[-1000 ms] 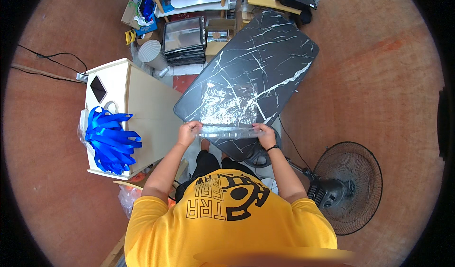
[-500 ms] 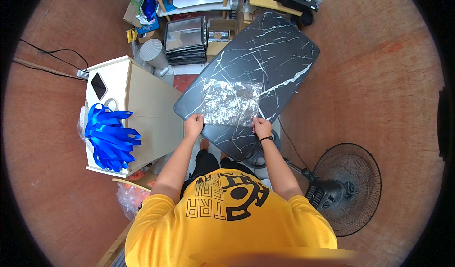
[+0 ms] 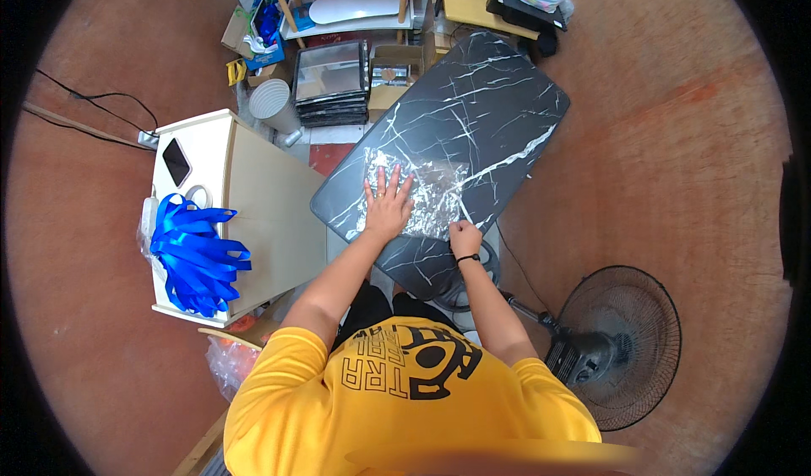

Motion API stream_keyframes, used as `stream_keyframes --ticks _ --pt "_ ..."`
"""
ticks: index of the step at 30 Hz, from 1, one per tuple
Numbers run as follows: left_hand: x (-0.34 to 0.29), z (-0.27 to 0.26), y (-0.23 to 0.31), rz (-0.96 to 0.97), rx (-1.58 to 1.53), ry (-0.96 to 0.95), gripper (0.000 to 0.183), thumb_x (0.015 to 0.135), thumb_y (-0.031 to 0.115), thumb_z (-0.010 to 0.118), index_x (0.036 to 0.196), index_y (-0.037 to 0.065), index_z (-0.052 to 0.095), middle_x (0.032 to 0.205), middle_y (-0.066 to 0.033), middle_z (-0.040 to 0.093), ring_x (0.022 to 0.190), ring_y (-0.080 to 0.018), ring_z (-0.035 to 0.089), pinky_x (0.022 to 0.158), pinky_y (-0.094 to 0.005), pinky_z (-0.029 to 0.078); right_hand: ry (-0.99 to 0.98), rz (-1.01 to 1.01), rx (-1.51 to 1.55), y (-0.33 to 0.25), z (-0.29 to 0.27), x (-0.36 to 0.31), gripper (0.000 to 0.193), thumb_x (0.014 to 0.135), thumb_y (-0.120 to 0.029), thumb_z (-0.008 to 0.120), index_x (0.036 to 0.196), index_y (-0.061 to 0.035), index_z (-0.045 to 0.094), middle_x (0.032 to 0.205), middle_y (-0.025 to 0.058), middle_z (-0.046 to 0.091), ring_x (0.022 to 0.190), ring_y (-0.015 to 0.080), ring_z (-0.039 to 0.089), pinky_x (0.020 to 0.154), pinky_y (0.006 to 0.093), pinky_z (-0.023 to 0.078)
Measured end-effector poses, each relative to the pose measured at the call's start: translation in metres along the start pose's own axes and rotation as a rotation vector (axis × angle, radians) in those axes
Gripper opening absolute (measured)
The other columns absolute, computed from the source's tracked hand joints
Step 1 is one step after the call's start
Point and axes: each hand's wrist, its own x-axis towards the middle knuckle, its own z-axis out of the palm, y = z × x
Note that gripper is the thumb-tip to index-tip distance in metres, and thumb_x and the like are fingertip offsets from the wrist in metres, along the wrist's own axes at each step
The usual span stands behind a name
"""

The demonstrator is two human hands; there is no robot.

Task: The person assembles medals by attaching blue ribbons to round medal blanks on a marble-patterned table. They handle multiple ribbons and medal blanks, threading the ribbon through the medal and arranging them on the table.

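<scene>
a clear, crinkled plastic sheet (image 3: pixel 436 197) lies on the near end of a black table (image 3: pixel 494 96) whose top is veined in white like marble, bright glare breaking over its surface. the person's left hand (image 3: pixel 389 212) rests palm down on the left part of the sheet, its fingers spread and pointing away from the body. the right hand (image 3: pixel 465 239) is at the sheet's near right corner, fingers curled in; whether they pinch the film cannot be told. a dark wristband (image 3: pixel 469 258) circles the right wrist, and the person wears a yellow shirt (image 3: pixel 405 429) with dark printing across it. to the left stands a pale cabinet (image 3: pixel 274 218), bearing a heap of glossy blue ribbons (image 3: pixel 201 256), a white ring-shaped roll (image 3: pixel 207 197) just beside them and a dark-faced phone (image 3: pixel 176 162) beyond. past the table's far left side are a ribbed pale bin (image 3: pixel 272 103), a stack of black-edged trays (image 3: pixel 329 75) and an open cardboard box (image 3: pixel 387 97), with a white shelf (image 3: pixel 355 28) behind. at the right, near the person's elbow, stands a black fan (image 3: pixel 625 349) with a round wire cage.
</scene>
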Motion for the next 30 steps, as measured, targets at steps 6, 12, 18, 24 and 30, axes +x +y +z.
stream_keyframes --ticks 6,12,18,24,30 --pt "0.014 0.026 -0.003 -0.099 0.039 -0.186 0.064 0.096 0.051 0.045 0.154 0.031 0.029 0.164 -0.0061 0.013 0.150 -0.0420 -0.001 0.108 -0.0759 0.002 0.213 -0.117 -0.088 -0.029 -0.009 -0.010 0.029 0.079 -0.013 0.067 0.105 -0.0060 0.055 0.115 0.0192 0.056 0.108 0.0407 0.053 0.092 0.0485 0.042" --pt "0.011 0.039 -0.005 -0.106 0.044 -0.117 0.063 0.095 0.051 0.046 0.152 0.030 0.033 0.163 -0.0087 0.018 0.149 -0.0448 0.004 0.106 -0.0780 0.003 0.142 -0.498 -0.424 -0.086 0.013 0.014 0.058 0.092 -0.035 0.057 0.145 -0.0167 0.041 0.156 0.0119 0.030 0.145 0.0366 0.022 0.109 0.0687 0.015" --pt "0.012 0.038 -0.005 -0.120 0.011 -0.108 0.063 0.094 0.049 0.048 0.152 0.029 0.034 0.163 -0.0094 0.018 0.148 -0.0458 0.004 0.103 -0.0803 0.002 0.019 -0.470 -0.497 -0.082 0.031 0.043 0.064 0.097 -0.050 0.046 0.154 -0.0251 0.031 0.163 0.0085 0.018 0.150 0.0382 0.009 0.111 0.0719 0.007" --pt "0.014 0.035 -0.004 -0.151 0.012 -0.138 0.062 0.094 0.048 0.048 0.152 0.029 0.035 0.163 -0.0101 0.017 0.148 -0.0461 0.003 0.103 -0.0807 0.003 0.012 -0.471 -0.441 -0.076 0.037 0.047 0.065 0.097 -0.052 0.044 0.154 -0.0244 0.029 0.162 0.0097 0.018 0.150 0.0394 0.009 0.113 0.0685 0.008" --pt "0.015 0.036 -0.004 -0.140 0.012 -0.128 0.062 0.094 0.046 0.048 0.151 0.027 0.035 0.162 -0.0111 0.018 0.148 -0.0467 0.004 0.102 -0.0809 0.003 0.039 -0.495 -0.423 -0.072 0.042 0.049 0.066 0.097 -0.052 0.043 0.155 -0.0236 0.029 0.162 0.0105 0.018 0.149 0.0405 0.009 0.114 0.0664 0.007"
